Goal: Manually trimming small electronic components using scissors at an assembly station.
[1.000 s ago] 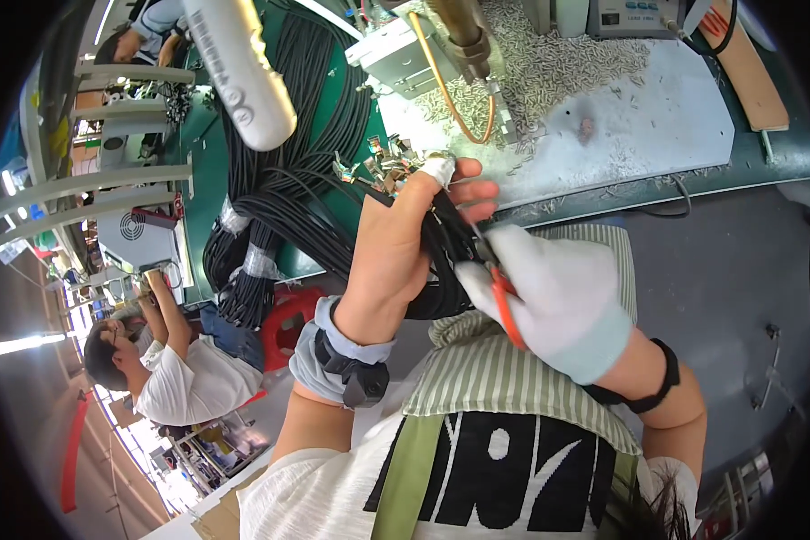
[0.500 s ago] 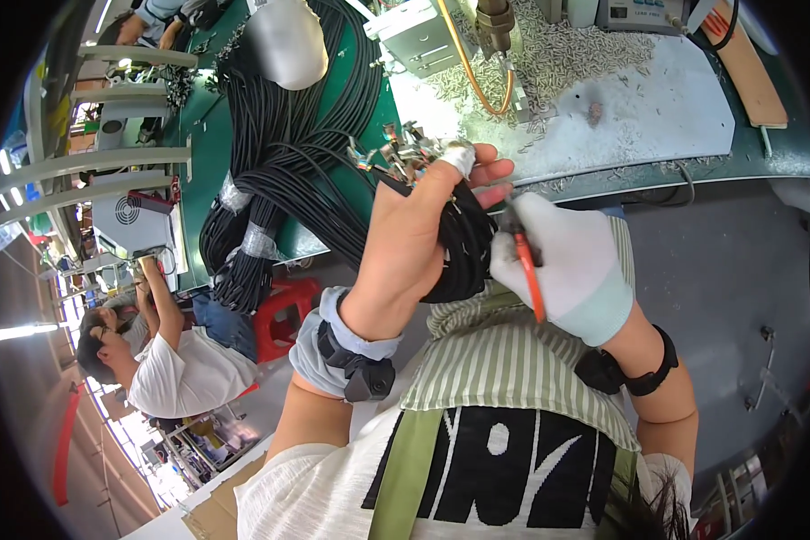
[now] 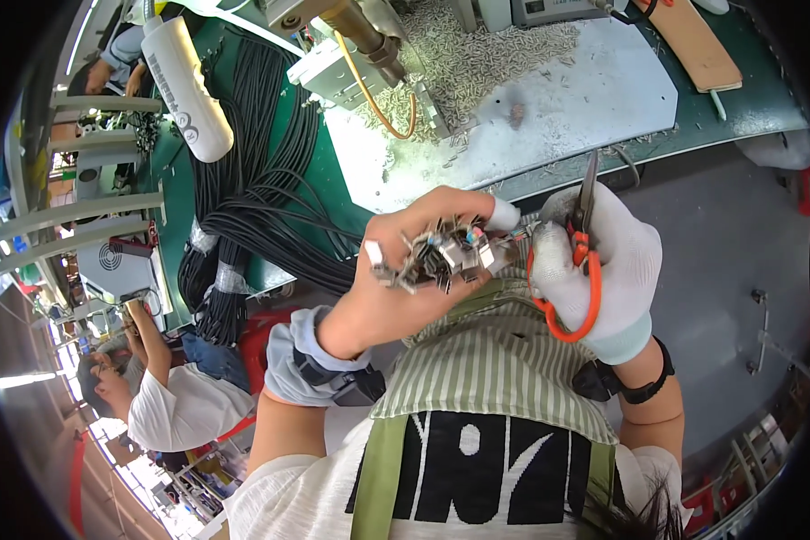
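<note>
The left hand (image 3: 405, 279), bare, is closed around a bunch of small metal terminals (image 3: 441, 256) on thin wire ends, held up in front of the chest, fingers curled over them. The right hand (image 3: 603, 261), in a white glove, is clamped on a pair of snips with orange handles (image 3: 571, 288), their dark blades pointing up just beside the terminals; the two hands almost touch.

Beyond them lies the green surface (image 3: 747, 108), with a white mat (image 3: 603, 99) strewn with small metal pieces, thickest toward the far edge. A brass-coloured machine head (image 3: 360, 40) with a yellow tube stands over the mat. A flat, long wooden piece (image 3: 697, 45) rests at the far right of the surface. To the left, a thick bundle of black cables (image 3: 243, 207), bound with pale tape, hangs over the edge. A white cylinder (image 3: 189, 90) with a grey printed label along its side hangs above the cables. Another person in a white shirt (image 3: 171, 405) sits lower left.
</note>
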`<act>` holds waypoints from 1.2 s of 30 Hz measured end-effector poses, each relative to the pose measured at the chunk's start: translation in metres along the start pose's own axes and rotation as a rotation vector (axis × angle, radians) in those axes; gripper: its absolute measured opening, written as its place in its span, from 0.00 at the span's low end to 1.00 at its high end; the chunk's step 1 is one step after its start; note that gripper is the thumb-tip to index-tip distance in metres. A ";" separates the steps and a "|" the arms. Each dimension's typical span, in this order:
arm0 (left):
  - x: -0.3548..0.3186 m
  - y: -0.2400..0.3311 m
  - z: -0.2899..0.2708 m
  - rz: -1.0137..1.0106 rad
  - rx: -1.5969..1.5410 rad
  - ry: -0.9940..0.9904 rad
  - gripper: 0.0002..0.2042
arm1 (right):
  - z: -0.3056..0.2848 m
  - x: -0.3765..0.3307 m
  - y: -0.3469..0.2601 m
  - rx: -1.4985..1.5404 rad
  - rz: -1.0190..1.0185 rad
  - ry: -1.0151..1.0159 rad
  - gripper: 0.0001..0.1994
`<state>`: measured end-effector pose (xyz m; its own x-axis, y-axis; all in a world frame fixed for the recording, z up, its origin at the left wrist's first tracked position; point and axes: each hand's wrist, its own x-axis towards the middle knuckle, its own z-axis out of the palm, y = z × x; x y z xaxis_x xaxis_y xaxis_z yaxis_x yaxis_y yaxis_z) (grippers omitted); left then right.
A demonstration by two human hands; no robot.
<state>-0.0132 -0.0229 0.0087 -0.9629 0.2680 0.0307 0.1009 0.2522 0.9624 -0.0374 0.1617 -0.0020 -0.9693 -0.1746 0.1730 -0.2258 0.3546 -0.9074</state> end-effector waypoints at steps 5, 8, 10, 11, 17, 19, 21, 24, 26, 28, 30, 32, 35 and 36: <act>0.001 0.002 -0.014 0.194 0.173 -0.147 0.15 | -0.024 0.018 -0.012 0.479 0.585 -0.551 0.06; 0.008 0.007 -0.012 0.351 0.359 -0.223 0.13 | -0.037 0.033 0.008 0.588 0.677 -0.832 0.08; 0.010 0.003 -0.012 0.431 0.450 -0.260 0.12 | -0.038 0.033 0.010 0.643 0.718 -0.974 0.09; 0.009 -0.004 -0.012 0.409 0.356 -0.219 0.12 | -0.035 0.030 0.008 0.714 0.737 -0.924 0.09; 0.004 0.021 -0.009 -0.430 -0.549 0.128 0.09 | -0.008 0.021 0.001 -0.212 -0.614 -0.259 0.08; 0.004 0.019 -0.017 -0.457 -0.477 0.108 0.08 | -0.006 0.018 -0.002 -0.219 -0.534 -0.232 0.09; 0.003 0.018 -0.021 -0.509 -0.346 0.054 0.07 | -0.008 0.015 -0.004 -0.248 -0.364 -0.178 0.12; 0.004 0.019 -0.011 -0.399 -0.137 0.127 0.09 | -0.015 0.017 -0.009 -0.405 -0.446 -0.230 0.11; 0.007 0.019 -0.006 -0.339 -0.035 0.145 0.10 | -0.020 0.015 -0.010 -0.493 -0.475 -0.244 0.11; 0.008 0.018 -0.003 -0.289 0.015 0.112 0.11 | -0.023 0.012 -0.012 -0.637 -0.448 -0.328 0.10; 0.009 0.017 0.001 -0.265 0.042 0.096 0.11 | -0.026 0.010 -0.011 -0.707 -0.432 -0.369 0.09; 0.010 0.016 0.005 -0.256 0.044 0.161 0.11 | -0.029 0.011 -0.007 -0.585 -0.386 -0.437 0.07; 0.009 0.012 0.011 -0.157 0.083 0.247 0.11 | -0.026 0.010 -0.004 -0.366 -0.311 -0.464 0.06; 0.007 0.010 0.013 -0.059 0.118 0.299 0.12 | -0.022 0.010 -0.002 -0.211 -0.260 -0.456 0.06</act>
<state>-0.0160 -0.0062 0.0148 -0.9970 -0.0313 0.0705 0.0540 0.3698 0.9276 -0.0484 0.1794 0.0101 -0.7494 -0.6437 0.1551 -0.5120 0.4147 -0.7523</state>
